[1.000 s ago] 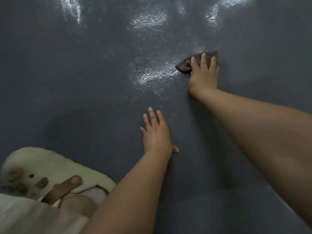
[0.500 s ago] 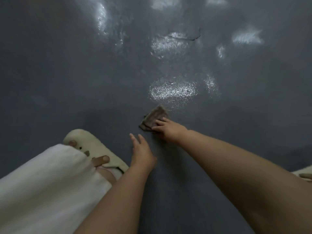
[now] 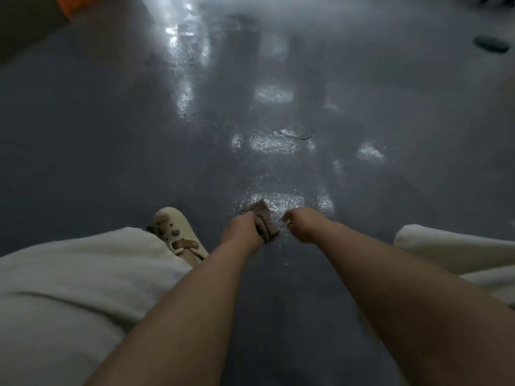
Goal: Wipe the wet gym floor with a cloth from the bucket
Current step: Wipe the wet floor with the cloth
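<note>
The person's left hand [image 3: 242,228] holds the brown cloth [image 3: 264,223]. Its fingers curl round the near part of the cloth, and the rest of the cloth sticks out past the fingers, toward the shiny wet patch. It is too blurry to tell if the cloth touches the floor or hangs just above it.

The right hand [image 3: 302,225] is just beside the cloth, on the thumb side of the left hand. Its fingers are bent in loosely. They hold nothing. A small gap shows between these fingers and the cloth, so the right hand and the cloth are apart.

The floor [image 3: 117,140] is dark grey. Just past the fingers of both hands there is a bright wet patch [image 3: 278,200] that shines in the light. More shiny wet spots lie farther out from the fingers, one after another, up to a long bright streak far away.

On the outer side of the left hand, near its wrist, a cream slipper [image 3: 175,229] with brown dots sits on the floor. White trousers [image 3: 78,288] cover the leg behind it. On the outer side of the right arm, more white cloth of the other leg shows at the edge.

Far past the fingers, near the top corner on the right, a small dark thing [image 3: 492,44] lies on the floor. It is too blurry to tell what it is.
</note>
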The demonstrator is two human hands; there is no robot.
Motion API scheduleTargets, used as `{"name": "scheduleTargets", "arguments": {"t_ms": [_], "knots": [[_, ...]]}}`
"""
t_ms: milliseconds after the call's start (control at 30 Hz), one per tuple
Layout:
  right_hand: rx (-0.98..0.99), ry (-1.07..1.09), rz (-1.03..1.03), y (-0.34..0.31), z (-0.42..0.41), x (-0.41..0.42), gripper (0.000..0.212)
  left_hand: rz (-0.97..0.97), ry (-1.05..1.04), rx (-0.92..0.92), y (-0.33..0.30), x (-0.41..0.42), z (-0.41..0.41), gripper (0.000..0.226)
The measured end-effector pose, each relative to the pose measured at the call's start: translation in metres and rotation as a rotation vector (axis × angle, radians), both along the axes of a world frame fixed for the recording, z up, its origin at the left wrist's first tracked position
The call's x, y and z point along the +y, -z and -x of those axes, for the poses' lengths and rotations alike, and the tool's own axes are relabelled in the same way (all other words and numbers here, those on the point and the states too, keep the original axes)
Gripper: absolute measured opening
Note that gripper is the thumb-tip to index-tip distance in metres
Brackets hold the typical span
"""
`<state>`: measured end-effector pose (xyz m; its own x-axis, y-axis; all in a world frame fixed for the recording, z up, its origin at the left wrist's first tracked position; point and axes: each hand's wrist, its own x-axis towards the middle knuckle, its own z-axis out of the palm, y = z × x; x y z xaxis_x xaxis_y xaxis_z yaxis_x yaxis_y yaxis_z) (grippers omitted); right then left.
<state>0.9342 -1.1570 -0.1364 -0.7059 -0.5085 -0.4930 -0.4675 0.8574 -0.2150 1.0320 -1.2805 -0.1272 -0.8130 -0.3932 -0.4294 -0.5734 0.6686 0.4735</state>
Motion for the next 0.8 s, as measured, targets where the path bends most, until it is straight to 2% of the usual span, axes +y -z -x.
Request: {"name": "scheduleTargets", "arguments": {"t_ms": [267, 433, 633, 800], "knots": [[0.05, 0.002, 0.091, -0.01, -0.009, -0.007, 0.033, 0.051, -0.003, 0.011, -0.003, 0.005, 0.007, 0.049], [0.031, 0.063, 0.104, -0.003, 0.008, -0.01, 0.037, 0.081, -0.006, -0.039, 0.009, 0.009, 0.02, 0.044], [0.034, 0.207, 0.083, 0.044, 0.048, -0.032, 0.035, 0.042, 0.032, -0.062, 0.058, -0.007, 0.057, 0.045], [-0.054, 0.281, 0.019, 0.098, 0.068, -0.052, 0.021, -0.011, 0.065, -0.11, 0.106, -0.026, 0.074, 0.049]]}}
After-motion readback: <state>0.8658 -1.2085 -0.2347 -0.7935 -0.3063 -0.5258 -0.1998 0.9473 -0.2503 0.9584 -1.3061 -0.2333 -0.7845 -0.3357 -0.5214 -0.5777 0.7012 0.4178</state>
